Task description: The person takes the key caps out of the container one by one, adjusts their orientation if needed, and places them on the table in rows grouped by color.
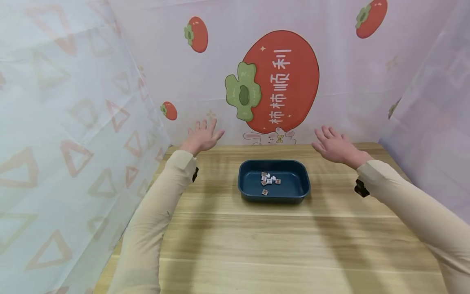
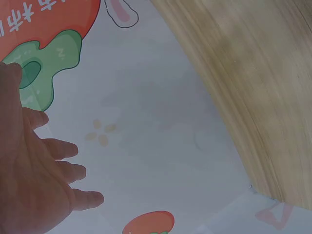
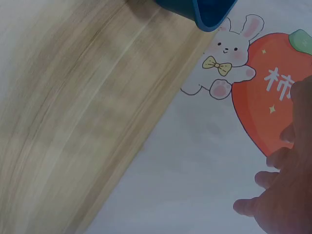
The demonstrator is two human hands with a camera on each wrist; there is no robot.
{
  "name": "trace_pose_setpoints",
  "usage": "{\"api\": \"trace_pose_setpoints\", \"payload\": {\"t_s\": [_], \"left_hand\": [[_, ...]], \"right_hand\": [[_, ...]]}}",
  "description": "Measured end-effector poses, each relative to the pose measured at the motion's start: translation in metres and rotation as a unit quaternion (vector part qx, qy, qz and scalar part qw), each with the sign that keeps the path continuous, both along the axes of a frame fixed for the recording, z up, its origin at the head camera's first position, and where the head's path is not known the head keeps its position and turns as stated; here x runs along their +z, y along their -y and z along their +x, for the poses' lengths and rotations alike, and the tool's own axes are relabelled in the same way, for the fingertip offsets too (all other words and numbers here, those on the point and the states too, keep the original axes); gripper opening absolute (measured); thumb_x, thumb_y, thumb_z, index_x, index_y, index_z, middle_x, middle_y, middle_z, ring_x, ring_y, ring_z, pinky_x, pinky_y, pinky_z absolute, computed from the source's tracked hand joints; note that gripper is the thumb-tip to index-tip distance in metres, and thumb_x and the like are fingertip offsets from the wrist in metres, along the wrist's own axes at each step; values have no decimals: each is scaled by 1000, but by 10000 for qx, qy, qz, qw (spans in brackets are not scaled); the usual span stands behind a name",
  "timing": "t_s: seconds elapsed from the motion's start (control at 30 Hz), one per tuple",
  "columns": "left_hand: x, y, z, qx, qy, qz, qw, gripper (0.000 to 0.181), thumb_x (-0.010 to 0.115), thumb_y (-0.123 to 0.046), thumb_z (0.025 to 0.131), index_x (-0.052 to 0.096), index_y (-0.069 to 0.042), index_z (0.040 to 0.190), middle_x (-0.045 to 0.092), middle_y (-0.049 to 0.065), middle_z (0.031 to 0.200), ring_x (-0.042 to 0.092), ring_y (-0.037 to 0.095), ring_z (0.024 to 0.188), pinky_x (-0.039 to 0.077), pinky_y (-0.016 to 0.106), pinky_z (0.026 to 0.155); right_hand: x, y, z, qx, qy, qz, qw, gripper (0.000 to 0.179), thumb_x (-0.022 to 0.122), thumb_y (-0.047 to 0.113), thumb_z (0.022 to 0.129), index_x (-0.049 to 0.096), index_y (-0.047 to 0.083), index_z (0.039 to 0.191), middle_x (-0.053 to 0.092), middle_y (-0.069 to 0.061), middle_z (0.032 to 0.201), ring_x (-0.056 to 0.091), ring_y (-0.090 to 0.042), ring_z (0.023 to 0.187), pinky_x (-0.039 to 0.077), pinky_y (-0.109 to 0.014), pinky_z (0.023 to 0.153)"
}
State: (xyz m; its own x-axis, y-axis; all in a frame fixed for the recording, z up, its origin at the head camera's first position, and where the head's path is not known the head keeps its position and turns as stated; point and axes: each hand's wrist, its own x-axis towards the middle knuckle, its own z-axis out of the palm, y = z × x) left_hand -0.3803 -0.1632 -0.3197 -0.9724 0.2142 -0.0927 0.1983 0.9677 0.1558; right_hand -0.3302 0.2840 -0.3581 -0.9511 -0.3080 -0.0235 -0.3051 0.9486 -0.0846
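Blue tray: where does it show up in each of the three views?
Head: blue tray, a little right of and below centre.
Left wrist: not in the picture.
Right wrist: partly visible at the top edge, right of centre.
Shared landmark: large red persimmon print.

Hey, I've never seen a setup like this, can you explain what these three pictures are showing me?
There's no robot here, just a person's bare left hand and right hand. The widest picture comes from a camera on the head, looking forward and down. The other two come from cameras on the wrists, each showing that side's hand at the picture's edge. On the wooden table sits a blue tray with some small pieces inside, their markings too tiny to read. Behind is a printed backdrop. Both hands are raised to either side of the tray, fingers spread, holding nothing.
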Motion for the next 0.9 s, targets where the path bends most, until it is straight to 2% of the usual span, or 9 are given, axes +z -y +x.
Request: {"api": "trace_pose_setpoints", "payload": {"t_s": [0.13, 0.43, 0.63, 0.8, 0.9], "left_hand": [[-4, -2, 2, 36, 5, 49, 10000, 77, 16, -66, 98, -1, -22, 160, -2, 22, 165, -6, 44, 151, 3, 68, 117], [-21, -8, 7, -13, -45, 106, 9999, 77, 16, -66, 99, 1, -23, 160, 3, 23, 164, -2, 45, 151, 6, 69, 117], [-30, -16, 12, -145, -111, 70, 9998, 77, 11, -68, 98, 1, -24, 160, 4, 20, 165, 0, 44, 152, 5, 69, 116], [-34, -24, 19, -292, -159, 354, 9988, 77, 12, -67, 98, 3, -23, 160, 3, 20, 165, -1, 44, 152, 5, 67, 118], [-36, -27, 21, -384, -294, 473, 9977, 76, 14, -66, 99, 6, -22, 160, 6, 20, 165, 1, 43, 152, 7, 67, 118]], "right_hand": [[-4, 5, 0, 44, 64, -191, 9998, 73, 27, 48, 105, 11, 0, 157, 7, -31, 161, 6, -54, 146, 12, -76, 110], [-14, 14, 4, 176, 32, -471, 9987, 73, 29, 48, 105, 12, 0, 157, 8, -31, 161, 8, -56, 145, 12, -75, 110], [-19, 22, 6, 296, -52, -606, 9977, 71, 31, 45, 105, 16, -3, 155, 13, -31, 160, 13, -55, 145, 15, -73, 112], [-26, 31, 8, 465, -123, -819, 9955, 71, 34, 44, 105, 20, -6, 153, 19, -32, 158, 19, -52, 145, 17, -64, 117], [-30, 37, 10, 502, -241, -974, 9937, 69, 39, 43, 104, 25, -4, 153, 26, -31, 157, 25, -51, 143, 22, -64, 116]]}}
